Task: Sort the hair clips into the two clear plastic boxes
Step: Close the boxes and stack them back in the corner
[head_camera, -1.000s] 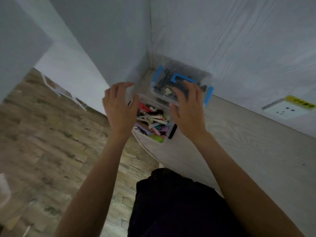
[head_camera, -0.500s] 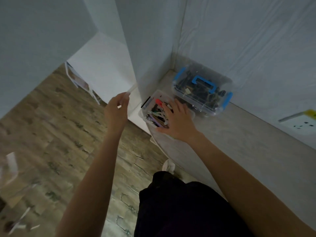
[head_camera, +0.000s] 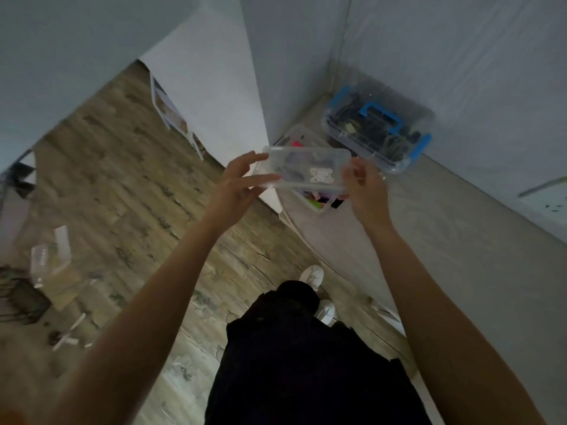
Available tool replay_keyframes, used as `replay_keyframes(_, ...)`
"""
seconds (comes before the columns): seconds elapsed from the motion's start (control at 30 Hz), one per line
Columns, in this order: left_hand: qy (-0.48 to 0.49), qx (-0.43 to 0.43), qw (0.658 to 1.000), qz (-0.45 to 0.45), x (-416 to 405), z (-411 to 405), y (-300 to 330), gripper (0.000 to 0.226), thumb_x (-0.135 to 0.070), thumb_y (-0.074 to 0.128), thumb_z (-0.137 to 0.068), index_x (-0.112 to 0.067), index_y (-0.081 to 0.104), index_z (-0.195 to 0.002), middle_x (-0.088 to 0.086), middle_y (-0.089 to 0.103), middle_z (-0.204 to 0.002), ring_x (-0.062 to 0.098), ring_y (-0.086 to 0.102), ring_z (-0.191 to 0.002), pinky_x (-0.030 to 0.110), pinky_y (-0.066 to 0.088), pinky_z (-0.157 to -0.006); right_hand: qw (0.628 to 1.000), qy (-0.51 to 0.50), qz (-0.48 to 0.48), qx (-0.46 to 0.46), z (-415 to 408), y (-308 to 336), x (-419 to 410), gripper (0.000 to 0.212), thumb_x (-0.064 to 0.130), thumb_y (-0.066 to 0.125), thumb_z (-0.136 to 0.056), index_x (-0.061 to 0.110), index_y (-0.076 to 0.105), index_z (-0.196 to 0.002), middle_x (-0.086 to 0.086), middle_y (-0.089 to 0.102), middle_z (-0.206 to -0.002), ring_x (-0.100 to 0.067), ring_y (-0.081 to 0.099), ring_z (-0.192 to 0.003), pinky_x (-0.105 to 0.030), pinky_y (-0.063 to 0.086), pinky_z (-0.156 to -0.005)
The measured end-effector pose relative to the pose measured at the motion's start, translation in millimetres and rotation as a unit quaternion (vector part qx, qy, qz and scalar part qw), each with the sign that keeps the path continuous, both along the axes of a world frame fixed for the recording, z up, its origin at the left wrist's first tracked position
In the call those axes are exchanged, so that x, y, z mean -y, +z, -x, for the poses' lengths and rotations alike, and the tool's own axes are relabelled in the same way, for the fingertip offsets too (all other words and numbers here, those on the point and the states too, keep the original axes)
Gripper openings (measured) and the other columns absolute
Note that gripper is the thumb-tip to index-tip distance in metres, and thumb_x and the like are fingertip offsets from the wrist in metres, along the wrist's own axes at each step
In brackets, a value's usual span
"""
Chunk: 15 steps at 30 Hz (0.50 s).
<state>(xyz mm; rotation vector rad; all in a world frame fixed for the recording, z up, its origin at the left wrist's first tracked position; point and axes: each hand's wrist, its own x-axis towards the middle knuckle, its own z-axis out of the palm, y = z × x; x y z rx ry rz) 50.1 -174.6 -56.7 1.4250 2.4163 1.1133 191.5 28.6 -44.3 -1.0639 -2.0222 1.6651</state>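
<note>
A clear plastic lid [head_camera: 306, 170] hangs in the air between both hands. My left hand [head_camera: 236, 185] pinches its left end with thumb and fingers, and my right hand [head_camera: 365, 185] grips its right end. Just beneath the lid, an open clear box [head_camera: 319, 205] of colourful hair clips sits near the table's corner, mostly hidden by the lid. Behind it, against the wall, stands a closed clear box with blue latches [head_camera: 377, 130] and dark clips inside.
The boxes rest on a pale wooden table [head_camera: 445, 240] set in a white wall corner. A wall socket [head_camera: 549, 194] is at the right. Wooden floor [head_camera: 122, 179] lies to the left, with plastic pieces [head_camera: 46, 262] and a dark wire basket [head_camera: 21, 299].
My left hand brought the lid in from the left. My right hand lifted off the open box and took the lid's other end. The view shifted left and down.
</note>
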Motion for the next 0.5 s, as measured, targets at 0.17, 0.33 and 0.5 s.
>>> replay_keyframes(0.17, 0.033, 0.047, 0.991, 0.119, -21.8, 16.3, -4.9, 0.043, -0.002, 0.052, -0.091, -0.018, 0.051, -0.131, 0.009, 0.039, -0.145, 0.025, 0.047, -0.125, 0.037, 0.043, -0.101, 0.992, -0.017, -0.067, 0.103, -15.1, -18.8, 10.8, 0.048, 0.034, 0.067, -0.083, 0.013, 0.045, -0.120, -0.002, 0.058, -0.094, -0.021, 0.060, -0.085, -0.038, 0.050, -0.079)
replay_keyframes(0.33, 0.034, 0.117, 0.976, 0.179, -47.8, 36.0, -7.9, 0.058, 0.008, 0.039, -0.087, -0.015, 0.039, -0.139, 0.006, 0.037, -0.148, 0.021, 0.031, -0.138, 0.026, 0.022, -0.112, 0.974, -0.012, -0.152, 0.168, -8.7, -29.6, 24.9, 0.056, 0.039, 0.060, -0.086, 0.016, 0.037, -0.131, -0.007, 0.056, -0.122, -0.025, 0.057, -0.105, -0.040, 0.045, -0.088)
replay_keyframes(0.5, 0.104, 0.160, 0.974, 0.120, -55.8, 45.9, -18.3, 0.029, -0.021, 0.049, -0.093, -0.020, 0.061, -0.119, 0.002, 0.062, -0.125, 0.019, 0.059, -0.110, 0.033, 0.045, -0.098, 0.963, -0.009, -0.179, 0.203, -1.7, -30.5, 26.3, 0.059, 0.036, 0.060, -0.088, 0.014, 0.033, -0.136, -0.011, 0.050, -0.132, -0.030, 0.054, -0.114, -0.039, 0.041, -0.092)
